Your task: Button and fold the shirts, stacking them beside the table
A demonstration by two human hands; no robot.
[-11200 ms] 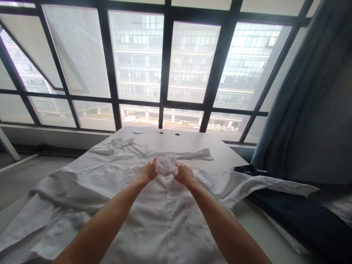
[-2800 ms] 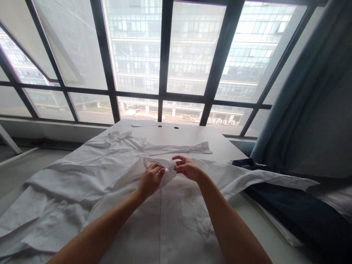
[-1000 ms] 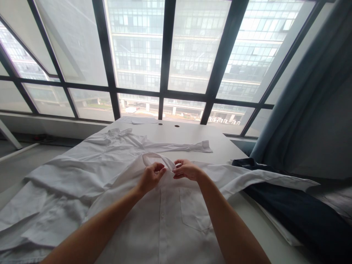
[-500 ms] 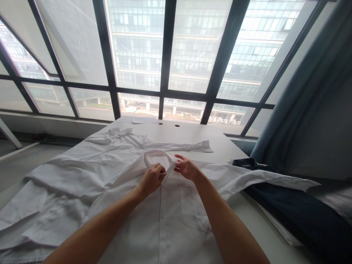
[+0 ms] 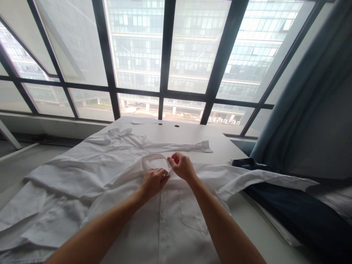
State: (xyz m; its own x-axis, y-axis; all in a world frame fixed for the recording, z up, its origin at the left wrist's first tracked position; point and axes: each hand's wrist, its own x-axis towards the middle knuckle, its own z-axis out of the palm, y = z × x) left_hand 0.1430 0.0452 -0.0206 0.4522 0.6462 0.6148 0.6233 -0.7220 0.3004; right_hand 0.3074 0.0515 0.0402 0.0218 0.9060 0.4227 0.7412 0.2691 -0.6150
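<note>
A white button-up shirt [image 5: 137, 220] lies front up on the table, its collar [image 5: 150, 158] standing in a loop at the far end. My left hand [image 5: 154, 182] is closed on the collar's front edge, near the top of the button placket. Just to its right, my right hand [image 5: 181, 165] pinches the collar's right side with curled fingers. The fingertips of both hands are close together, and the cloth between them is partly hidden. Below them the placket runs toward me, with a chest pocket [image 5: 192, 212] to its right.
More white garments [image 5: 60, 183] lie rumpled on the left and behind the collar. Dark navy clothing [image 5: 291, 205] is stacked at the right under the shirt's sleeve. The white table [image 5: 192, 134] reaches toward the windows, and a grey-blue curtain [image 5: 297, 91] hangs at the right.
My right hand has turned and moved slightly left and up along the collar, its fingers now curled in. My left hand has shifted slightly right. The collar has moved a little.
</note>
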